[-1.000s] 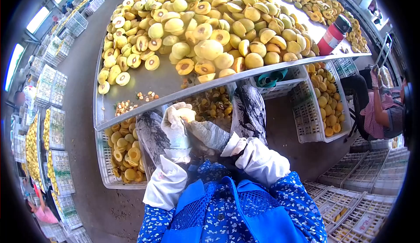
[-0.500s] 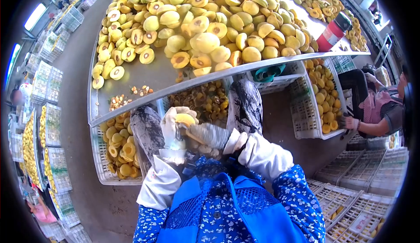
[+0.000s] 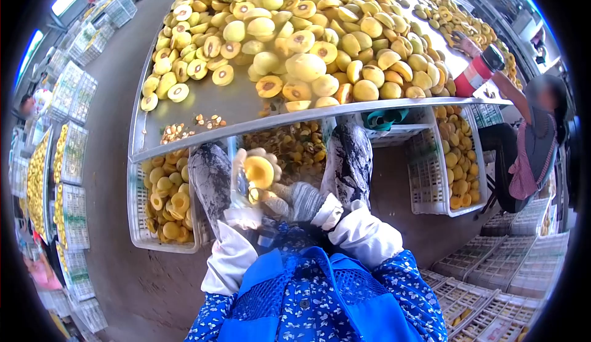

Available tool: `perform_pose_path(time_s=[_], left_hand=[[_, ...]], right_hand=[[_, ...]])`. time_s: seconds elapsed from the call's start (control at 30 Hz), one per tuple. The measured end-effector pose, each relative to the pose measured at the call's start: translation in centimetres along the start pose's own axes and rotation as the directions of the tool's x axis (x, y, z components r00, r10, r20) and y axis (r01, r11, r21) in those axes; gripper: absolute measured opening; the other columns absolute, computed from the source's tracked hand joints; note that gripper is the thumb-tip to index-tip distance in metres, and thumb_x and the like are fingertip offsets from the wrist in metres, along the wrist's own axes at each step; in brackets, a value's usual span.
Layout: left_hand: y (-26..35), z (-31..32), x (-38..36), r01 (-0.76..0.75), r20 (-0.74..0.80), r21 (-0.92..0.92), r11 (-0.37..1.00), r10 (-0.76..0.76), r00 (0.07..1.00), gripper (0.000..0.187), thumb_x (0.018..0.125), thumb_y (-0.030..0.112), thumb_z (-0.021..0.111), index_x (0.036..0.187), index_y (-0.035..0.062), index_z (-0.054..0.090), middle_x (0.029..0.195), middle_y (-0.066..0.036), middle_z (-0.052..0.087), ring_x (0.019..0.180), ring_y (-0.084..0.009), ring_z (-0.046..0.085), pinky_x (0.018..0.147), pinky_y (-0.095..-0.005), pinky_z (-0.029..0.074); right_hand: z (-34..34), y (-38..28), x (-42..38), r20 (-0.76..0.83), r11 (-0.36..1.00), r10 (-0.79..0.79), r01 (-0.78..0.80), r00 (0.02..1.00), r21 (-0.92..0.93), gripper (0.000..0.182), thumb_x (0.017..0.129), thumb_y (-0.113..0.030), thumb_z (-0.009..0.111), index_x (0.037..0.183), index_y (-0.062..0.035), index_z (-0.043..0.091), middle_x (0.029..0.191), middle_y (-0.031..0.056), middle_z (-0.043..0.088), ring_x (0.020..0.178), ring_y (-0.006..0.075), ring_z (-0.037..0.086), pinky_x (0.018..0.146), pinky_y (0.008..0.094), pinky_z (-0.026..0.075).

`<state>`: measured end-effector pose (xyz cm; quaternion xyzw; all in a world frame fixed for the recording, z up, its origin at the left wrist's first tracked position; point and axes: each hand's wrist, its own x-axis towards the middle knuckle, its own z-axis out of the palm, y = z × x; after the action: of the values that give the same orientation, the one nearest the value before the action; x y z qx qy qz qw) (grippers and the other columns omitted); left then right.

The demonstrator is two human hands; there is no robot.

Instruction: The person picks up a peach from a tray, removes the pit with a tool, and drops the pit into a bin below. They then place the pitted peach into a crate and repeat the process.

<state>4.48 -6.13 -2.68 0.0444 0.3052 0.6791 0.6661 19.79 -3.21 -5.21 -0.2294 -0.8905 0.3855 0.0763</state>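
Observation:
My left hand [image 3: 239, 183], in a pale glove, is closed round a halved yellow peach [image 3: 259, 171]. The cut side faces up and shows a smooth orange hollow. Just below it, a small yellow piece [image 3: 253, 195] shows between the hands, too blurred to name. My right hand [image 3: 304, 200], in a grey glove, is closed close to the peach half, its fingers pointing left. Motion blur hides what it grips. Beneath the hands, between my knees, peach scraps and pits [image 3: 289, 142] fill a container.
Halved peaches are heaped on the metal table [image 3: 240, 111], with loose pits [image 3: 178, 133] near its front edge. A crate of peach halves [image 3: 166, 200] stands at my left, another [image 3: 455, 157] at right. A red bottle [image 3: 474, 74] lies beside a seated co-worker [image 3: 523, 139].
My left hand has turned the peach half so its hollow faces up, and my right hand has drawn slightly down from it. The co-worker at right has moved a hand from the crate to the table.

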Motion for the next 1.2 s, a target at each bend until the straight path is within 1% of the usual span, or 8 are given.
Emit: perform_pose_path(time_s=[0.23,0.3,0.37,0.43,0.73,0.83,1.0,1.2], left_hand=[[5.1,-0.7,0.0,-0.412,-0.067,0.498,0.763,0.508,0.859,0.034,0.093,0.029,0.047,0.101,-0.0024,0.058,0.088,-0.015,0.065,0.07,-0.0246,0.065,0.059,-0.0297,0.055],[7.4,-3.1,-1.0,-0.413,-0.121,0.778,0.473,0.759,0.64,0.029,0.092,0.024,0.048,0.087,0.0005,0.063,0.079,-0.01,0.066,0.07,-0.0173,0.064,0.06,-0.0287,0.053],[11.0,-5.7,-2.9,0.041,0.283,0.941,-0.336,0.847,0.451,0.016,0.084,0.023,0.06,0.08,0.0082,0.066,0.077,-0.009,0.064,0.073,-0.0273,0.062,0.066,-0.0358,0.048],[14.8,-6.4,-3.2,0.208,0.568,0.662,-0.72,0.663,0.487,0.012,0.077,0.02,0.064,0.081,0.0088,0.063,0.087,-0.01,0.06,0.08,-0.0298,0.058,0.071,-0.0411,0.047],[16.7,1.8,21.7,0.125,0.486,0.46,-0.879,0.367,0.793,0.064,0.075,0.051,0.061,0.121,0.0087,0.048,0.1,-0.018,0.062,0.088,-0.0325,0.061,0.077,-0.0434,0.047],[13.5,4.2,23.7,0.173,0.114,0.609,-0.774,0.301,0.947,0.062,0.073,0.035,0.062,0.125,0.0109,0.038,0.092,-0.015,0.065,0.087,-0.0291,0.064,0.075,-0.042,0.049],[12.1,4.0,23.8,-0.034,0.247,0.705,-0.709,0.2,0.948,0.054,0.068,0.02,0.071,0.116,0.0103,0.046,0.093,-0.017,0.062,0.091,-0.0284,0.062,0.077,-0.0382,0.05],[12.4,4.9,14.5,-0.163,0.131,0.652,0.741,0.101,0.986,0.031,0.08,0.024,0.064,0.103,0.004,0.056,0.068,-0.006,0.06,0.048,-0.0152,0.055,0.042,-0.0253,0.043]], right_hand=[[-5.4,-2.0,-0.7,-0.033,0.909,0.329,-0.326,0.944,-0.259,0.034,0.09,-0.039,0.048,0.096,-0.006,0.051,0.065,0.0194,0.06,0.066,0.04,0.06,0.06,0.0492,0.047],[-4.8,-2.0,-0.7,-0.23,0.926,0.301,-0.341,0.926,-0.163,0.032,0.091,-0.036,0.048,0.085,-0.0053,0.055,0.068,0.022,0.059,0.068,0.0405,0.059,0.06,0.0471,0.047],[-3.2,-0.3,-0.4,-0.335,0.967,0.256,-0.242,0.907,0.083,0.033,0.091,-0.034,0.049,0.077,-0.0047,0.056,0.069,0.0234,0.058,0.068,0.0414,0.058,0.058,0.0472,0.045],[-2.8,-0.1,0.2,-0.285,0.951,0.288,-0.239,0.914,0.196,0.039,0.092,-0.043,0.046,0.081,-0.006,0.056,0.068,0.0237,0.058,0.069,0.0433,0.057,0.062,0.0476,0.045],[2.0,3.5,1.5,-0.138,0.955,-0.143,0.1,0.98,-0.279,0.039,0.088,-0.037,0.048,0.118,-0.013,0.051,0.086,0.0213,0.057,0.065,0.0382,0.059,0.055,0.0472,0.048],[-2.1,1.4,2.0,0.064,0.885,0.4,-0.404,0.914,0.23,0.04,0.093,-0.042,0.042,0.113,-0.0094,0.054,0.088,0.0214,0.061,0.071,0.0397,0.06,0.061,0.045,0.049],[-2.9,1.4,1.3,-0.155,0.784,0.453,-0.31,0.878,0.538,0.041,0.092,-0.045,0.044,0.103,-0.008,0.057,0.086,0.0188,0.064,0.081,0.0361,0.061,0.07,0.0409,0.046],[-3.0,0.7,0.4,-0.3,0.719,0.437,-0.128,0.848,0.684,0.03,0.093,-0.037,0.049,0.102,-0.0104,0.058,0.083,0.0089,0.063,0.081,0.0221,0.059,0.074,0.0341,0.045]])
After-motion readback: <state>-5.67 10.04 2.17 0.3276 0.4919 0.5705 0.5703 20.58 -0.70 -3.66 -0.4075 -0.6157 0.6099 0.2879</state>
